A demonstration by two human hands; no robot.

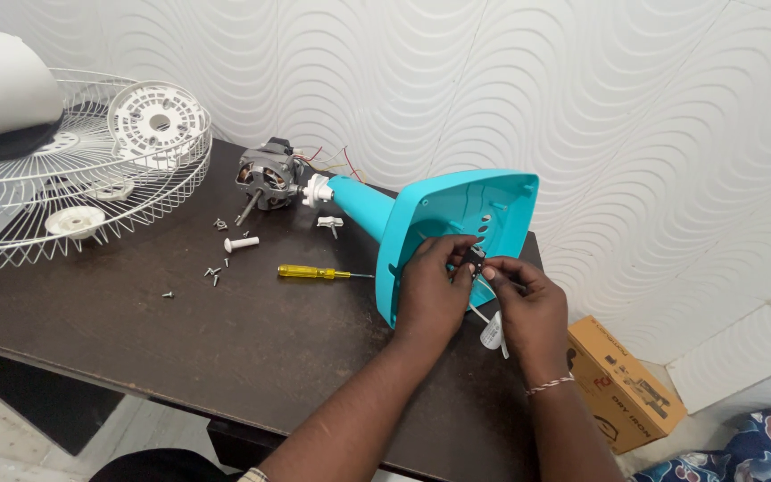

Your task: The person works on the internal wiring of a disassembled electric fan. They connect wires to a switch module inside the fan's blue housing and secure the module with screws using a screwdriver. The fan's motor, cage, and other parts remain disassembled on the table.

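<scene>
We see bright, even overhead light; soft shadows fall below our fingers (457,259), and slight blur marks the edges

I see one package: a rectangular cardboard box (625,386), orange-tan with dark printing and a dark line drawing on its side, lying tilted on the floor just beyond the right end of the worktop (180,339). I also see a small white oval tag (491,335) hanging on a white cord below my right hand (528,308).
</scene>
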